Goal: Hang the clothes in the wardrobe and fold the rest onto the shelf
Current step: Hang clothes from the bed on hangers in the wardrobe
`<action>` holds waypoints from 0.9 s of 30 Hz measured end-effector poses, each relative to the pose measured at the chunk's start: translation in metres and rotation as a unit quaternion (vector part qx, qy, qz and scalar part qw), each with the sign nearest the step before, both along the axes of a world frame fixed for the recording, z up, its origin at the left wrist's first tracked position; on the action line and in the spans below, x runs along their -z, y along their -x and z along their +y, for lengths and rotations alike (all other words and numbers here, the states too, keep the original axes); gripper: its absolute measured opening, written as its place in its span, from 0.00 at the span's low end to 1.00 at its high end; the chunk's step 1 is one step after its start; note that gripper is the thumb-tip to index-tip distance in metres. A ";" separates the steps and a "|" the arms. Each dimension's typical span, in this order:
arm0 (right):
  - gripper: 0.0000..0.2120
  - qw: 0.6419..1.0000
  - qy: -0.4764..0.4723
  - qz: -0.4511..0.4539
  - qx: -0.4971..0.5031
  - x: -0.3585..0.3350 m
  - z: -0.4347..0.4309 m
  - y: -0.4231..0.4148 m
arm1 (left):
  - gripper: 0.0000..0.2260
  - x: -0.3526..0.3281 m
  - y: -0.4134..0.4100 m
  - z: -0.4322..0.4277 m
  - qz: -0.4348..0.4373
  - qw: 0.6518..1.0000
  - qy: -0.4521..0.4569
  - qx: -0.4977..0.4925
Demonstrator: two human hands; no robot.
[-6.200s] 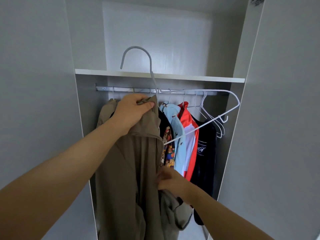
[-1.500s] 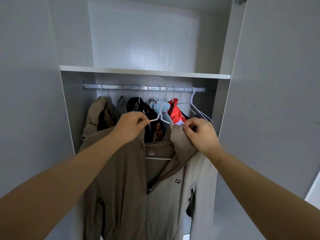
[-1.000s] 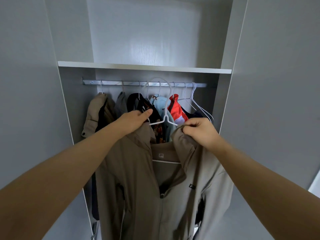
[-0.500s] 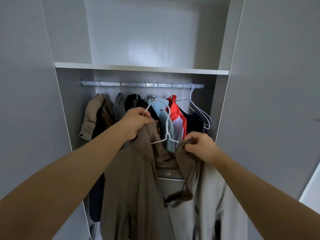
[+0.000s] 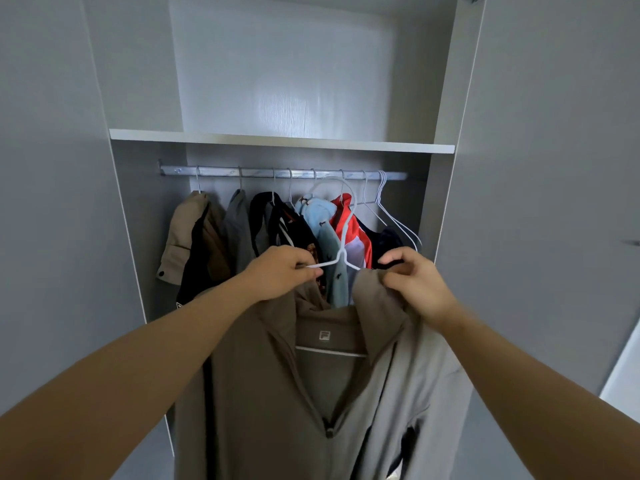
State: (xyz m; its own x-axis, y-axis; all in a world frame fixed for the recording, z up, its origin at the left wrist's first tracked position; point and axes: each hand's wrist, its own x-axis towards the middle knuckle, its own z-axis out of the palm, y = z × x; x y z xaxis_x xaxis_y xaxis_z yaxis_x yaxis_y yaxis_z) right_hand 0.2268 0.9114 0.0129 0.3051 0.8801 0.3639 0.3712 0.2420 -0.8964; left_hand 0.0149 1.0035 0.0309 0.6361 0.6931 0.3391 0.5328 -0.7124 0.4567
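A taupe jacket (image 5: 277,393) hangs on a white wire hanger (image 5: 341,251) in front of the open wardrobe. My left hand (image 5: 280,271) grips the hanger's left arm together with the jacket's left shoulder. At the right, my right hand (image 5: 412,278) pinches the collar and shoulder. The hanger's hook rises just below the metal rail (image 5: 277,173) and is not on it. Several garments hang on the rail: a tan coat (image 5: 180,244), a grey one, dark ones, a light blue one (image 5: 322,223) and a red one (image 5: 349,223).
Empty white wire hangers (image 5: 394,220) hang at the rail's right end. A white shelf (image 5: 277,141) runs above the rail. Grey wardrobe doors stand open on the left (image 5: 52,202) and right (image 5: 554,202).
Both hands lifted the jacket and hanger upward, and the hook now stands close below the rail. The collar has been spread wider between my hands.
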 end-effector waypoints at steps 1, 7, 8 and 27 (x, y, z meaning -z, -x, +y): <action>0.11 1.000 0.020 0.007 -0.003 0.000 0.001 -0.003 | 0.10 0.000 0.001 0.002 -0.034 0.999 -0.010 -0.011; 0.09 0.992 0.098 -0.084 -0.009 0.011 0.002 -0.016 | 0.09 -0.006 0.012 0.009 -0.145 0.989 0.023 -0.027; 0.08 0.995 0.073 -0.057 -0.025 0.012 0.000 -0.013 | 0.09 -0.006 0.014 0.011 -0.150 0.988 0.039 -0.022; 0.10 0.973 0.018 -0.206 0.104 -0.020 0.012 -0.014 | 0.04 -0.007 -0.008 0.018 -0.209 0.974 -0.075 -0.037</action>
State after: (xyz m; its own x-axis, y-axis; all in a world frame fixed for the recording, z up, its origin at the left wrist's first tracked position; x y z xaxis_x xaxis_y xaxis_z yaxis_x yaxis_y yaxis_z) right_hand 0.2413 0.9232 0.0324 0.3132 0.8289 0.4635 0.7389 0.0940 -0.6673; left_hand 0.0224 1.0215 0.0378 0.3704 0.6547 0.6589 0.3746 -0.7544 0.5390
